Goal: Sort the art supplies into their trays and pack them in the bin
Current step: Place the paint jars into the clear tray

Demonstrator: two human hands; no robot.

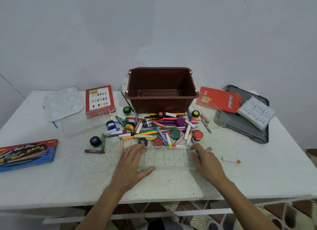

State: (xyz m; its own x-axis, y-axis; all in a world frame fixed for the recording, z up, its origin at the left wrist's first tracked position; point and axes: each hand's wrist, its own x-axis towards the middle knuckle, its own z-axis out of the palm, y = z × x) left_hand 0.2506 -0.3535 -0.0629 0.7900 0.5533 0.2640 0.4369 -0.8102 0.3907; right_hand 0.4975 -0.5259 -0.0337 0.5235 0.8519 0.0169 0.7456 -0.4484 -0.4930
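Tray, seemingly clear, long axis left-right.

Brown bin upright, open-topped; mixed supplies pile before it; clear tray nearest, flat.
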